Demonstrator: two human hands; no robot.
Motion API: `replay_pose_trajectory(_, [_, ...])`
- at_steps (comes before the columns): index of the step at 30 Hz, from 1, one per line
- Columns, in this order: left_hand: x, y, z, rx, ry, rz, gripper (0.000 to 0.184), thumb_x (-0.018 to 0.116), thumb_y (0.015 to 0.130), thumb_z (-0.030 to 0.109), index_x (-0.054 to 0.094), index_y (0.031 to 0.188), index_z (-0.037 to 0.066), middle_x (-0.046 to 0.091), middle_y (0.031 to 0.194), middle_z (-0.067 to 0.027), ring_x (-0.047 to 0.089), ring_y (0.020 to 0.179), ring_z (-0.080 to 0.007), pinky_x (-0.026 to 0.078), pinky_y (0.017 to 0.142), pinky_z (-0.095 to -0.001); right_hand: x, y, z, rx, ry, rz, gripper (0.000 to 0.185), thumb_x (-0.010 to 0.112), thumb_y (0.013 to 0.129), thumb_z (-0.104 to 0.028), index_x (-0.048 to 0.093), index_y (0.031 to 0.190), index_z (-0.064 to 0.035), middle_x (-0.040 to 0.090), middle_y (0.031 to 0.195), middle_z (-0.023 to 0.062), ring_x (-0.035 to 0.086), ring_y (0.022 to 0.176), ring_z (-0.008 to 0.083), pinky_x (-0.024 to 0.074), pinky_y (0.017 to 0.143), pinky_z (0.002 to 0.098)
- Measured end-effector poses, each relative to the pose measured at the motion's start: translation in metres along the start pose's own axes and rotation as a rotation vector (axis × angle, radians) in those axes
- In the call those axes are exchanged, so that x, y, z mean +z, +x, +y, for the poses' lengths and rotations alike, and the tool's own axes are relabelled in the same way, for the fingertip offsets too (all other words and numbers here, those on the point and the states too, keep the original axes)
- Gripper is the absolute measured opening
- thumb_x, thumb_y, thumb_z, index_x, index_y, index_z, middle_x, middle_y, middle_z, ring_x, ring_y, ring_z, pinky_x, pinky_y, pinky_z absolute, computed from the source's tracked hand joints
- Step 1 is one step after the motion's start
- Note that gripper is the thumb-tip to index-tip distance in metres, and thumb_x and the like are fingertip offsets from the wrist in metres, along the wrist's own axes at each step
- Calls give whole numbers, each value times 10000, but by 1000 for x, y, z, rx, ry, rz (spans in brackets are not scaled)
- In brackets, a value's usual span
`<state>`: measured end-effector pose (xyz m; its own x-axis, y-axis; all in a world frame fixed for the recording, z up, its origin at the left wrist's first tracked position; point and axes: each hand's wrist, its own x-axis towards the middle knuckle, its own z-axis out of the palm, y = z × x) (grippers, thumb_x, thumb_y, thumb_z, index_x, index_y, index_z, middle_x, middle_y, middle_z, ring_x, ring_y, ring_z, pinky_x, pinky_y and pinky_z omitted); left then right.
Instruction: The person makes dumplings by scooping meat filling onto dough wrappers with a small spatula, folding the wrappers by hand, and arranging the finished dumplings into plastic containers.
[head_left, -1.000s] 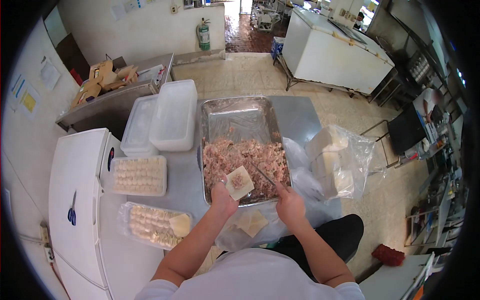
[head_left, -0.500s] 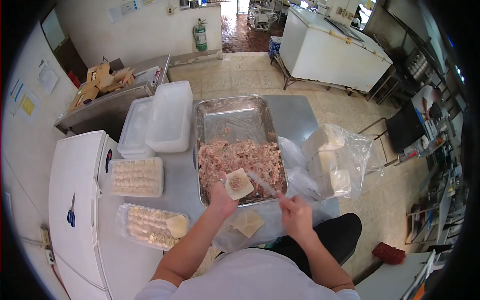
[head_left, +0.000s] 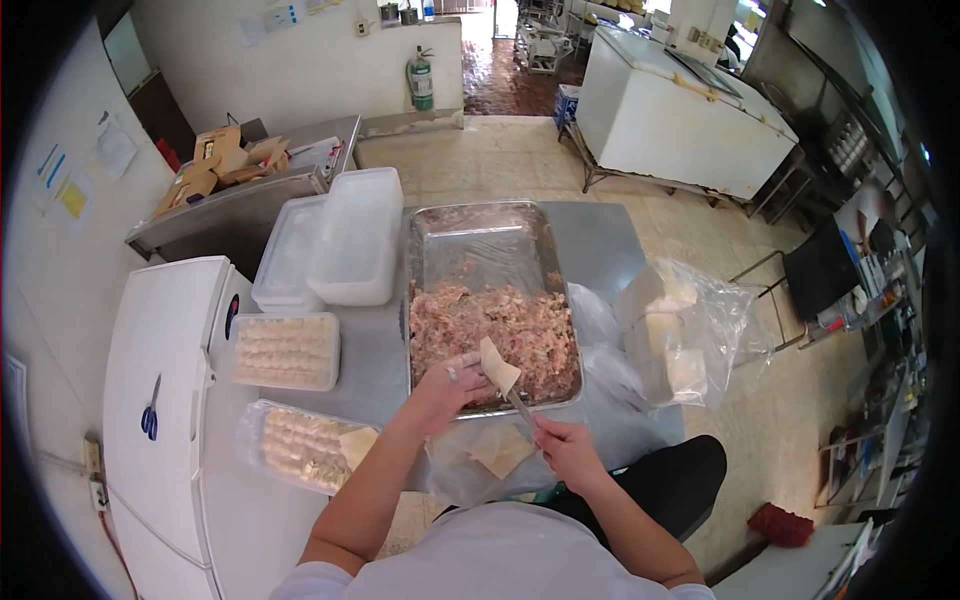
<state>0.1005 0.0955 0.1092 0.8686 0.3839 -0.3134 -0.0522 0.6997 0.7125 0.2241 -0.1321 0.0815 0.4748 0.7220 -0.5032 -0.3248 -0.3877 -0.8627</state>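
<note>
A pale square dough wrapper (head_left: 499, 367), partly folded, is at the fingertips of my left hand (head_left: 447, 392), above the near edge of the meat filling. My left fingers are held close together, with a ring on one of them. My right hand (head_left: 570, 452) is closed around the handle of a flat-bladed knife (head_left: 519, 408), whose tip meets the wrapper's lower edge. Chopped pink meat filling (head_left: 490, 325) covers the near part of a deep metal tray (head_left: 412, 255). More loose wrappers (head_left: 502, 452) lie on plastic just below the tray.
Left of the tray are two plastic boxes (head_left: 285, 350) (head_left: 310, 447) with rows of filled dumplings. Behind them stand empty translucent containers (head_left: 355, 240). Bagged wrapper stacks (head_left: 665, 330) sit at the right. A white fridge (head_left: 160, 400) borders the table's left side.
The wrapper, flat with filling on it before, is now folded over. The knife has moved left and down from above the meat to the wrapper. The whole view has shifted slightly.
</note>
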Motion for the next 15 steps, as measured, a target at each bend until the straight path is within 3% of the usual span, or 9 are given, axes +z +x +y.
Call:
replay_pose_trajectory(3, [-17, -4, -1, 10, 743, 20, 366, 734, 888, 139, 633, 1203, -17, 719, 1098, -106, 684, 973, -186, 542, 886, -344, 4, -6, -11, -69, -153, -51, 436, 621, 963, -36, 676, 1348, -235, 621, 812, 98, 575, 686, 188, 443, 669, 288])
replay_pose_trajectory(6, [-12, -8, 7, 162, 928, 1, 301, 822, 791, 83, 710, 1065, 26, 740, 991, -58, 677, 870, -134, 539, 778, -318, 10, -12, -21, -426, -556, 5, 391, 627, 962, -61, 701, 1307, -228, 628, 821, 100, 612, 690, 228, 480, 661, 331])
replay_pose_trajectory(9, [-10, -14, 10, 270, 1091, 50, 202, 800, 781, 58, 716, 965, 50, 713, 904, -77, 685, 819, -171, 528, 758, -332, 14, -28, -58, -614, -917, 84, 324, 654, 941, -92, 745, 1223, -224, 643, 842, 101, 637, 714, 293, 506, 650, 387])
replay_pose_trajectory(12, [-6, -25, 20, 326, 1247, 34, 206, 825, 788, 95, 697, 939, 38, 692, 864, -85, 670, 791, -177, 525, 745, -335, -2, -37, -83, -601, -1031, 61, 272, 693, 908, -135, 765, 1157, -216, 651, 852, 105, 645, 746, 341, 516, 647, 432])
replay_pose_trajectory(15, [-5, -30, 20, 336, 1027, 56, 246, 854, 796, 153, 689, 942, 43, 691, 873, -78, 664, 804, -183, 520, 745, -331, -17, -47, -107, -540, -990, 109, 305, 726, 866, -112, 763, 1165, -161, 660, 859, 102, 637, 717, 325, 496, 630, 400])
